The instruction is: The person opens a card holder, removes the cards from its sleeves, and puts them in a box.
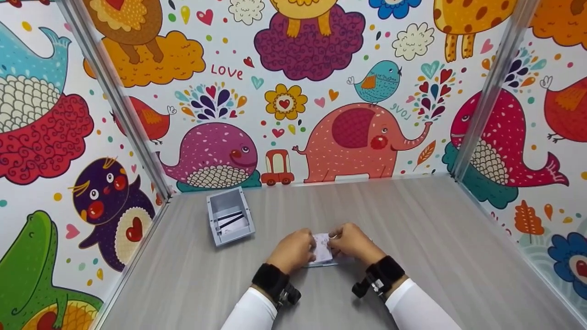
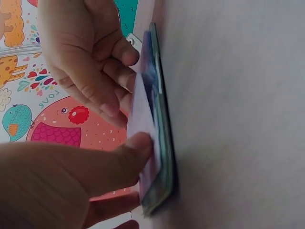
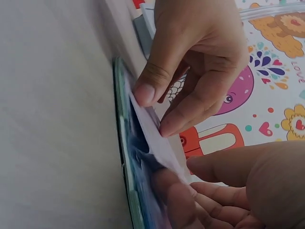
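Note:
A thin teal-edged booklet (image 2: 164,157) with a blue inner face lies flat on the table. Over it is a pale pink printed paper card (image 1: 322,246), one edge lifted off the blue face in both wrist views. My left hand (image 1: 294,250) pinches the card's left side between thumb and fingers. At the card's right edge is my right hand (image 1: 352,240), its thumb and fingertips curled about that edge. One finger (image 3: 178,202) of the right hand reaches in between the card and the booklet. Both hands hide much of the booklet in the head view.
To the left rear stands a grey plastic bin (image 1: 251,215) with pale cards (image 1: 235,226) and black strips (image 1: 230,214) inside. The grey wood-grain table (image 1: 403,215) is bounded by printed cartoon panels (image 1: 284,137) and metal corner posts (image 1: 486,91).

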`<state>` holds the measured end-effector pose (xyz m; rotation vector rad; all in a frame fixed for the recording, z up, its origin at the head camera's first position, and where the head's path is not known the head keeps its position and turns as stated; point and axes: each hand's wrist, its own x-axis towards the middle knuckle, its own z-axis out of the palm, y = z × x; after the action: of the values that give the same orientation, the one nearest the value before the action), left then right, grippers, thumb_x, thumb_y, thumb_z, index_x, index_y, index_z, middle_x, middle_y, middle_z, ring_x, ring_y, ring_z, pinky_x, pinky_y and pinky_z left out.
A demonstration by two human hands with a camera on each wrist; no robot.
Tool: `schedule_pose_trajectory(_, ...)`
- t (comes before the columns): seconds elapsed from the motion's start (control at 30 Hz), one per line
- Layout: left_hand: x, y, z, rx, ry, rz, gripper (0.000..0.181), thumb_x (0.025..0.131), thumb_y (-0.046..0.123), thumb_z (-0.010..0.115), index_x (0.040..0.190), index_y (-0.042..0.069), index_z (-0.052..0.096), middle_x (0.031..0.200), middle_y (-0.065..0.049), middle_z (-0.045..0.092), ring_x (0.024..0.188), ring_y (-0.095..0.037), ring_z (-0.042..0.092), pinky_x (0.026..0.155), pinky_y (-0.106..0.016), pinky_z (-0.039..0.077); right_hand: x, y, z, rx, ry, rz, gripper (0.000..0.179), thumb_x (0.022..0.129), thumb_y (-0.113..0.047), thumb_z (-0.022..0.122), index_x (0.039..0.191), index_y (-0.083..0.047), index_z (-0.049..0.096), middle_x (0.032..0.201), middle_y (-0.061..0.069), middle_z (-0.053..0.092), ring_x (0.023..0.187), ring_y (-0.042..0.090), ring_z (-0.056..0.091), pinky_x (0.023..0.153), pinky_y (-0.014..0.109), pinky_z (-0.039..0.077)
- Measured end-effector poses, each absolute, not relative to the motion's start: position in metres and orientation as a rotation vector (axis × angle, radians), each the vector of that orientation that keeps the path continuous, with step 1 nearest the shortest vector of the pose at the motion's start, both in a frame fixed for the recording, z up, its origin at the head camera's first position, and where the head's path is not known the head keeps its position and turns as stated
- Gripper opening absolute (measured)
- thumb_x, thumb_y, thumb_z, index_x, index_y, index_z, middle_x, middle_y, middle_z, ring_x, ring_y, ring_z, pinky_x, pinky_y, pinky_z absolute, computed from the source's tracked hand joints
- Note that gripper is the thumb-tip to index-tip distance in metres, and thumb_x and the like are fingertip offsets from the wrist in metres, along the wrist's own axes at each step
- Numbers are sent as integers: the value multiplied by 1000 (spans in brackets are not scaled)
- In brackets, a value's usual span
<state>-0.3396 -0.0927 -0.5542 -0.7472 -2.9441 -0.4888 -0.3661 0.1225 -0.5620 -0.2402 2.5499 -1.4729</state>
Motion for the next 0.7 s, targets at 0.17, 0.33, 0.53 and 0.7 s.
schedule_pose_trajectory(0.17,-339,-92,-556,-704,-2954,-505,17,89,16,96,100,10,85,101,2,70,86,-14,66,83,-35,61,-366,121,-564,-193,2478,-1541,26,91,-3,80,114,9,81,74,3,76,60,9,67,54,20,55)
schedule_pose_trajectory(0.33,-340,-90,-556,-693,-2947,-479,16,88,15,97,96,10,85,97,2,69,83,-14,64,81,-35,60,-365,119,-566,-137,2441,-1566,14,94,-3,80,106,4,82,75,3,75,63,11,69,55,22,56)
schedule_pose_trajectory(0.53,-341,-88,-555,-692,-2957,-473,14,88,13,96,95,9,85,96,1,69,82,-14,64,81,-35,60,-365,118,-568,-157,2446,-1575,7,93,-1,79,99,2,79,72,1,71,60,10,66,53,20,54)
schedule_pose_trajectory(0.7,-340,-89,-554,-717,-2939,-467,12,85,10,96,89,9,84,93,-1,68,78,-16,64,78,-36,59,-365,121,-567,-169,2448,-1580,5,92,-1,79,96,2,79,69,-1,68,57,8,62,53,19,51)
